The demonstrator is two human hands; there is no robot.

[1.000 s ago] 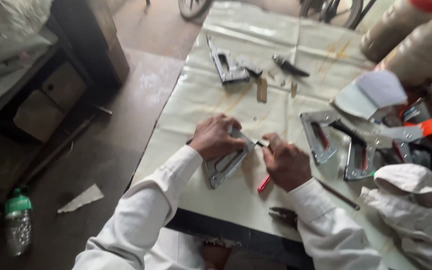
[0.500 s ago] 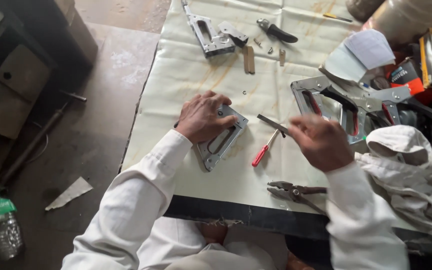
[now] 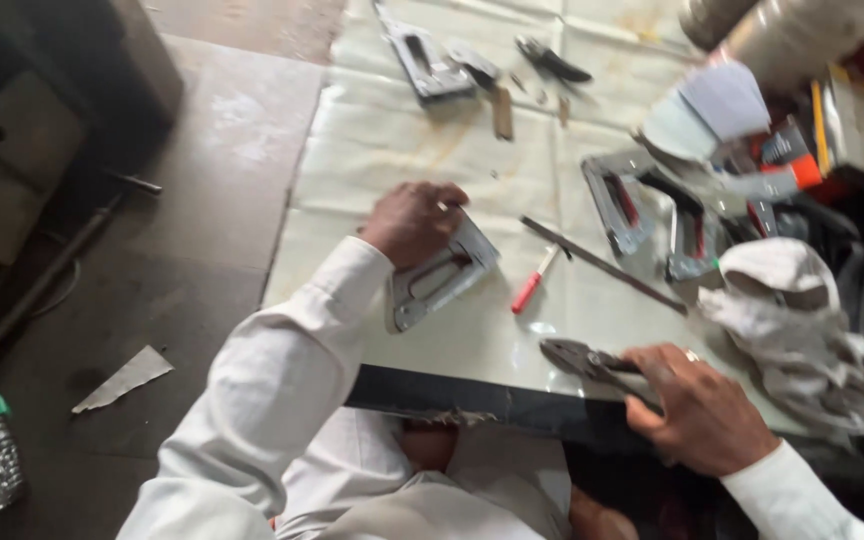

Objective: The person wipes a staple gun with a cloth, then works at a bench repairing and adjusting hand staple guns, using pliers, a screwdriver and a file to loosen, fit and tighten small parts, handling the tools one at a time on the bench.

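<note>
Now the left hand [image 3: 414,220] presses down on a metal staple gun [image 3: 439,275] lying on the bench [image 3: 382,150], while the right hand [image 3: 702,410] grips pliers [image 3: 587,360] at the bench's near edge.

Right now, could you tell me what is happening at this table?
A person in white sleeves works at a table with a pale cover. The left hand presses down on a metal staple gun lying flat. The right hand grips pliers at the table's near edge. A red-handled screwdriver and a thin metal rod lie between them; more staple guns and a white cloth sit to the right.
</note>
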